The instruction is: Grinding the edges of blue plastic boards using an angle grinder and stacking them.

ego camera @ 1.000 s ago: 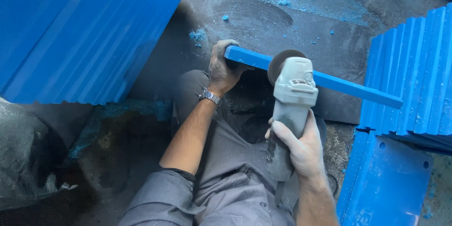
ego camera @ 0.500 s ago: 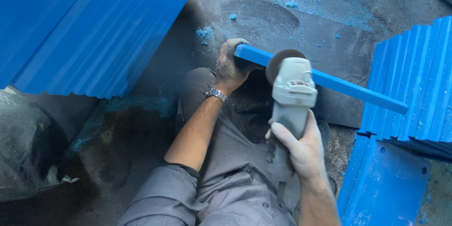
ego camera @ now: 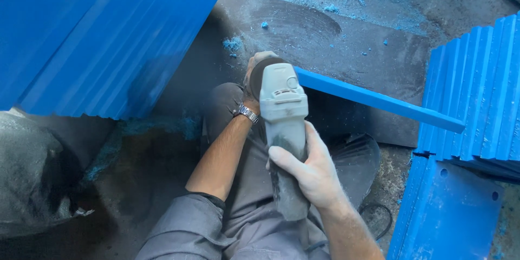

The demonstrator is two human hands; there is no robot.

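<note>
The right hand [ego camera: 311, 176] grips the grey angle grinder [ego camera: 283, 124]. The left hand [ego camera: 254, 70] holds the blue plastic bar's [ego camera: 379, 100] end above the knee. Grinding seems underway; steady hands matter next.

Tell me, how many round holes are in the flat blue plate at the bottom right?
2: one hole near the blue plate's upper left, one hole by its right edge. More may be out of view.
</note>
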